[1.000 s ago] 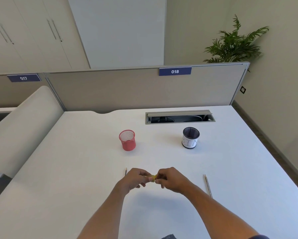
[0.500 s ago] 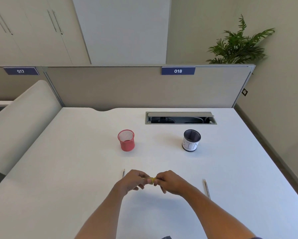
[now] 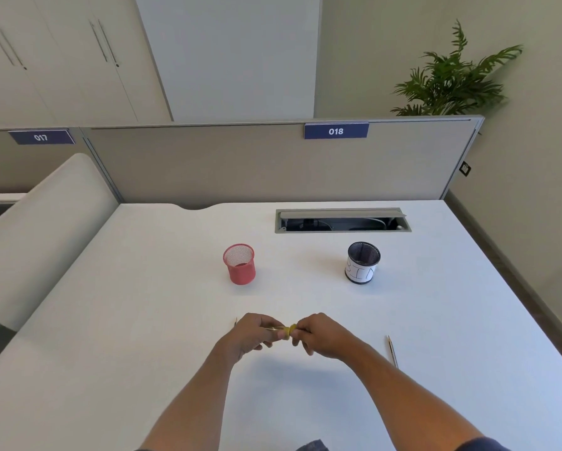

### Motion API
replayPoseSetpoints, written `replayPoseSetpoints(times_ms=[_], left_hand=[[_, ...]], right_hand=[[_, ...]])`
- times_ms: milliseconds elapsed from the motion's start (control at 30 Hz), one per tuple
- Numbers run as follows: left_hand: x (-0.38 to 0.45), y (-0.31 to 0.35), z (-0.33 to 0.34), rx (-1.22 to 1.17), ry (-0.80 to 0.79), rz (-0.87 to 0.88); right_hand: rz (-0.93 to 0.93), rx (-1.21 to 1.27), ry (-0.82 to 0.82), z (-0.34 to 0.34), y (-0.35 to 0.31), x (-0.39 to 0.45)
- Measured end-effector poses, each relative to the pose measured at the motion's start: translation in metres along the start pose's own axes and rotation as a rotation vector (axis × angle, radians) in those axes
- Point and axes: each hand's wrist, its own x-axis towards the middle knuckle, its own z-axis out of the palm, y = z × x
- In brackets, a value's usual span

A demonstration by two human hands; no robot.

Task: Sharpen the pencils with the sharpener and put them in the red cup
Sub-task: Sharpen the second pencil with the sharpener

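My left hand [image 3: 252, 335] is closed around a thin pencil [image 3: 270, 327], whose far end pokes out to the left of the hand. My right hand [image 3: 321, 336] pinches a small yellow sharpener [image 3: 289, 330] against the pencil's other end. Both hands meet just above the white desk [image 3: 143, 320], near its front middle. The red mesh cup [image 3: 240, 265] stands upright beyond the hands, slightly left, and looks empty. A second pencil [image 3: 392, 351] lies on the desk to the right of my right forearm.
A black mesh cup with a white paper label [image 3: 362, 263] stands to the right of the red cup. Behind both is an open cable hatch [image 3: 343, 220] in the desk, then a beige partition [image 3: 273, 164]. A padded divider [image 3: 38, 229] borders the left side.
My hands stay joined on the pencil and sharpener, with only small finger shifts. The view has tilted slightly, so everything sits a little differently in frame.
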Motion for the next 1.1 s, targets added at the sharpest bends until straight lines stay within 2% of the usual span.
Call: replayPoseSetpoints(times_ms=[233, 433, 600, 767, 1000, 1100], left_hand=[[-0.008, 0.001, 0.0, 0.024, 0.031, 0.009], [-0.014, 0.001, 0.007, -0.018, 0.046, 0.012], [-0.018, -0.001, 0.01, -0.018, 0.038, 0.016], [-0.022, -0.003, 0.009, -0.024, 0.051, 0.023], [-0.026, -0.002, 0.015, -0.039, 0.063, 0.009], [-0.027, -0.001, 0.016, -0.056, 0.052, 0.009]], right_hand=[[-0.063, 0.035, 0.014, 0.003, -0.001, -0.008], [-0.062, -0.113, 0.096, 0.001, -0.003, -0.011], [-0.035, -0.04, 0.028, 0.002, -0.006, -0.015], [-0.06, 0.001, 0.035, 0.005, -0.005, -0.021], [-0.039, -0.133, 0.198, 0.007, -0.005, -0.027], [-0.015, -0.145, 0.195, 0.005, -0.007, -0.028]])
